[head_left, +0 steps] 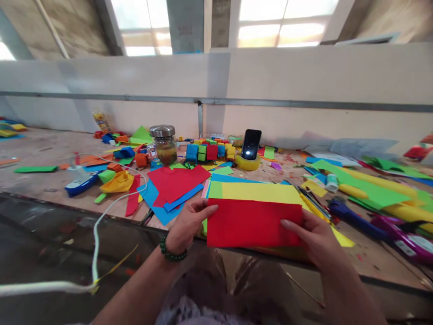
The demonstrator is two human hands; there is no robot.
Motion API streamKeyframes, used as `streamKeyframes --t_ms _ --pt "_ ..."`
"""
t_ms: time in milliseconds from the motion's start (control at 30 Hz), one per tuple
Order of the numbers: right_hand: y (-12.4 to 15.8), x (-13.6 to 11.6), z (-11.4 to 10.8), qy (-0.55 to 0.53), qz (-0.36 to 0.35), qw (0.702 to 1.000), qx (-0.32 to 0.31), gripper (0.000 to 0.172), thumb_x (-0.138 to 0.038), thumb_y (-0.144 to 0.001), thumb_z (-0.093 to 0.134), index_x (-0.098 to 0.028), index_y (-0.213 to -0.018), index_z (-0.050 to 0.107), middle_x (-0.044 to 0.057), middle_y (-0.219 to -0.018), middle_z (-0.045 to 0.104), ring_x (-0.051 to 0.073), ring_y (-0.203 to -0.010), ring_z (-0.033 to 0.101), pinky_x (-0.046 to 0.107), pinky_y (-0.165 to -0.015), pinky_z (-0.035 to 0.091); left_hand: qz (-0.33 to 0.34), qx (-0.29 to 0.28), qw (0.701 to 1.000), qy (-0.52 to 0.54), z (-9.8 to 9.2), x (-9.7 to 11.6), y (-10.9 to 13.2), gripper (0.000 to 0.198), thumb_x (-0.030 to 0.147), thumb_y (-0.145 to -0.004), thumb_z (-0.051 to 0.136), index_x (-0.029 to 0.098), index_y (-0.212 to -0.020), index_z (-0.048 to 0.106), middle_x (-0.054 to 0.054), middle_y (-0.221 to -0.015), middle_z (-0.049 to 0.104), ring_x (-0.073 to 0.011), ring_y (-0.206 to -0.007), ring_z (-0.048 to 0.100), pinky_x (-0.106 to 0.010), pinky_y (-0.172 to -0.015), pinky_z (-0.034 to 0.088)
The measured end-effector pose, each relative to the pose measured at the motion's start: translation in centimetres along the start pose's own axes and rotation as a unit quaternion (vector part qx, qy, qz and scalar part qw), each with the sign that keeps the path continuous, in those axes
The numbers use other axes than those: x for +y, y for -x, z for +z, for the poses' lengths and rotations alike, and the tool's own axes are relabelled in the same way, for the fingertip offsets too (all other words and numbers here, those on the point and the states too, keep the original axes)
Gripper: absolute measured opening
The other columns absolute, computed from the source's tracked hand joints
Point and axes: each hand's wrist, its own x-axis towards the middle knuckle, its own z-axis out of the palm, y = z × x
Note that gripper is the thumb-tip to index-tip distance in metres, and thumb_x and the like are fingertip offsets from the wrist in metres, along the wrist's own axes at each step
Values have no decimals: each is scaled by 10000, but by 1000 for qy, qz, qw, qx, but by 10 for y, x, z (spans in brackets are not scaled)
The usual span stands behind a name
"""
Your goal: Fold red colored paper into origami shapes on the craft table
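A red sheet of paper (250,225), long and rectangular, is stretched between my two hands at the table's front edge. My left hand (189,221) pinches its left end, thumb on top; a green bead bracelet circles that wrist. On the right end, my right hand (313,232) grips with the thumb over the front and the fingers hidden behind. Just beyond the red paper lie yellow paper (260,192), a light green strip and blue sheets. More red paper (177,183) rests on blue sheets to the left.
A lidded glass jar (164,146) and a phone (251,144) on a yellow tape roll (248,162) stand farther back, with folded paper cubes (212,152) between them. A white cable (96,239) hangs at left. Purple and blue tools (402,239) lie right, near scissors.
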Motion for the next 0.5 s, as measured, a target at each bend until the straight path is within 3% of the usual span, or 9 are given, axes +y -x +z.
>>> streamKeyframes --t_ms 167,300,500 --pt "4 1 -1 -1 23 999 42 332 -368 -627 829 -247 -922 735 23 -858 763 239 -739 720 310 -617 610 31 34 999 -19 2 -2 0 290 379 -619 831 144 -729 701 -16 -721 688 -143 -696 600 -266 -700 468" --pt "6 0 1 -12 36 997 65 353 -376 -602 841 -237 -910 736 22 -838 765 235 -714 723 307 -618 620 66 69 992 -82 3 -1 0 329 410 -609 824 133 -626 647 16 -603 599 -98 -603 501 -221 -593 386" --pt "11 -6 1 -13 56 996 62 342 -352 -602 845 -254 -910 732 17 -860 767 236 -735 727 302 -642 624 81 67 986 -131 4 2 3 334 436 -650 782 143 -618 625 14 -590 571 -112 -606 491 -239 -593 373"
